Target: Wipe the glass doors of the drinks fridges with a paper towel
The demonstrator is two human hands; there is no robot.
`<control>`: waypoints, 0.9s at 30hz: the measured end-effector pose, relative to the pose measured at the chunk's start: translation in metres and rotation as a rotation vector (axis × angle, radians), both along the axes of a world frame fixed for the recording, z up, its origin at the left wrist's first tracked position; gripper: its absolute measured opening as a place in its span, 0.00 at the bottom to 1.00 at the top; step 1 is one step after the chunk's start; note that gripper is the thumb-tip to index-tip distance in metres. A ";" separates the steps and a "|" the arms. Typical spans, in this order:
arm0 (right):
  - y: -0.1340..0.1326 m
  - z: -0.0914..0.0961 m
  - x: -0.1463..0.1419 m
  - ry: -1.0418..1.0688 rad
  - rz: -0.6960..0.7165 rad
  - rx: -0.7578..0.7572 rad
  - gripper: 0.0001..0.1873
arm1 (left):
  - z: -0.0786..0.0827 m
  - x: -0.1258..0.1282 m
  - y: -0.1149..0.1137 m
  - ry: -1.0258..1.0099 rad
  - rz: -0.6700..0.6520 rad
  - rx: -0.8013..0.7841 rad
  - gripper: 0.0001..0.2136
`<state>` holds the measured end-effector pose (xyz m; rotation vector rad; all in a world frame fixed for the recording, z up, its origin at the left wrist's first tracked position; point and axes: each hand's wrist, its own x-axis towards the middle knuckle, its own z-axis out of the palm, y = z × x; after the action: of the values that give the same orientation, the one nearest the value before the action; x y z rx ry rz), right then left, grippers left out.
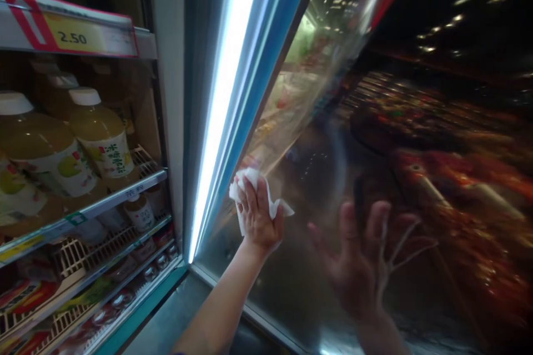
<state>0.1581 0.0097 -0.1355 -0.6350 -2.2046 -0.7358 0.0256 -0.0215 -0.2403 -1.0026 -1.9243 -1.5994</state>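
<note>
My left hand (261,213) presses a crumpled white wiping cloth (249,178) against a glass panel (308,177), near the panel's left edge. The cloth sticks out past the fingertips and beside the thumb. Farther right, in dim light, my right hand (360,263) has its fingers spread. Thin white strands (385,263) run across its fingers; I cannot make out what they are. Motion blurs this hand, and whether it touches the glass is unclear. Shelf images and a streaky smear show on the panel.
Left of the glass stands a refrigerated case with wire shelves (83,258), bottles of yellowish drink (104,144) and a price tag (79,33) reading 2.50. A bright light strip (227,83) runs up the frame. Blurred red and orange goods (462,194) lie at the right.
</note>
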 end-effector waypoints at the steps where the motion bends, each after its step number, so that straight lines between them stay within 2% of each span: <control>1: 0.001 -0.002 0.010 -0.029 -0.014 0.007 0.47 | -0.005 0.012 0.000 0.016 -0.008 -0.002 0.38; 3: 0.008 0.004 0.035 -0.031 -0.039 0.023 0.48 | -0.008 0.036 0.003 0.025 -0.017 0.011 0.38; 4: 0.013 0.011 0.048 -0.002 -0.030 0.038 0.49 | -0.003 0.047 0.006 0.023 -0.019 0.014 0.39; 6: 0.025 0.030 0.075 0.086 0.000 0.052 0.51 | 0.015 0.067 0.015 0.011 -0.025 0.008 0.41; 8: 0.032 0.041 0.103 0.116 0.035 0.074 0.51 | 0.034 0.090 0.025 0.034 -0.034 -0.010 0.42; 10: 0.035 0.039 0.132 0.080 0.013 0.089 0.49 | 0.041 0.121 0.031 0.109 -0.040 -0.025 0.42; 12: 0.037 0.035 0.164 0.035 -0.030 0.090 0.49 | 0.039 0.156 0.034 0.185 -0.049 -0.030 0.43; 14: 0.043 0.043 0.198 0.041 -0.053 0.083 0.50 | 0.042 0.185 0.034 0.219 -0.078 -0.030 0.44; 16: 0.052 0.063 0.233 0.100 -0.055 0.093 0.52 | 0.060 0.205 0.039 0.228 -0.110 -0.025 0.43; 19: 0.063 0.086 0.280 0.226 -0.148 0.046 0.51 | 0.099 0.229 0.054 0.212 -0.139 -0.025 0.41; 21: 0.063 0.081 0.303 0.237 -0.181 0.012 0.50 | 0.110 0.252 0.062 0.255 -0.156 -0.029 0.39; 24: 0.063 0.064 0.327 0.165 -0.156 0.009 0.49 | 0.100 0.291 0.064 0.467 -0.253 -0.022 0.35; 26: 0.066 0.066 0.342 0.184 -0.169 -0.003 0.49 | 0.099 0.311 0.065 0.577 -0.323 -0.029 0.33; 27: 0.070 0.072 0.350 0.218 -0.182 -0.002 0.50 | 0.104 0.318 0.066 0.593 -0.345 -0.042 0.33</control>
<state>0.5078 0.0793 -0.0636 -0.8832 -1.9656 -0.7197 0.3433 0.0445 -0.1358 -1.6736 -1.4341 -1.2248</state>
